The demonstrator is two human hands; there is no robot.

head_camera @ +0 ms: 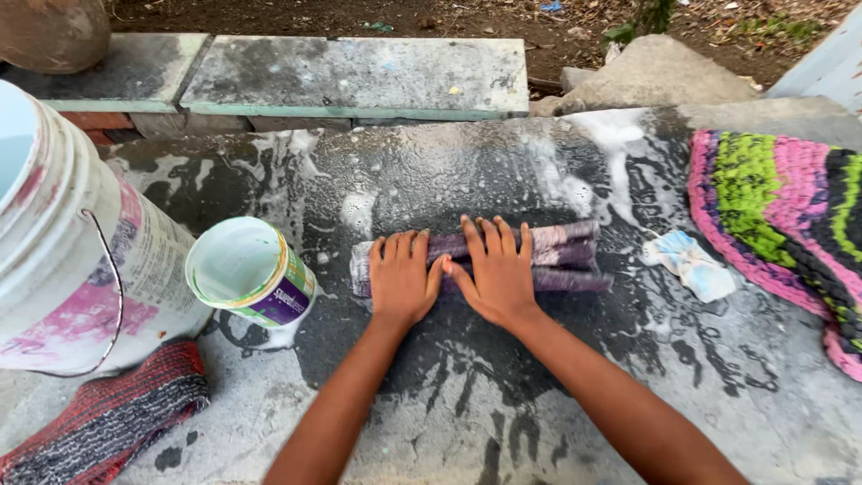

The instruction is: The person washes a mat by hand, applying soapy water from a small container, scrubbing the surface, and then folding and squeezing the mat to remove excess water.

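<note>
Both hands lie flat, palms down and fingers spread, on a rolled purple cloth [539, 256] near the middle of the wet, soapy stone counter [682, 377] — left hand [401, 278] on its left part, right hand [498, 274] beside it, thumbs almost touching; neither grips. The roll's right end pokes out past the fingers. Pressing well seems to call for even weight through both palms — the sudsy slab looks slippery. A small tub [251, 269] lies tipped just left of the roll.
</note>
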